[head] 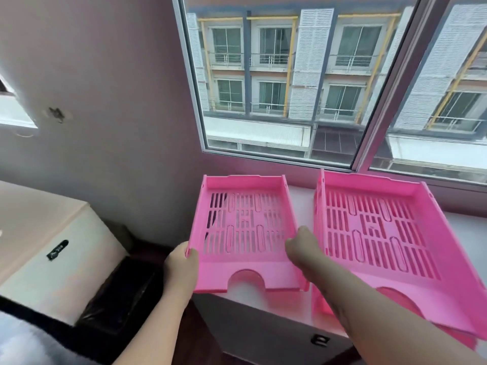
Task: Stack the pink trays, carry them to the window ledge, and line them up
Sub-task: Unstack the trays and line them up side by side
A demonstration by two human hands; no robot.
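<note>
A pink slotted tray (245, 227) lies on the white window ledge (300, 204), at its left end under the window. My left hand (181, 264) grips the tray's near left corner and my right hand (303, 246) grips its right side wall. To the right stands a stack of pink trays (390, 233), the top one overhanging the ledge's near edge; at least one more shows beneath it. A narrow gap of ledge separates the single tray from the stack.
The window glass and frame (369, 143) rise just behind the ledge. A white appliance (52, 259) stands lower left, with a black-lined bin (123, 293) between it and the ledge unit. A mauve wall (105, 101) closes the left side.
</note>
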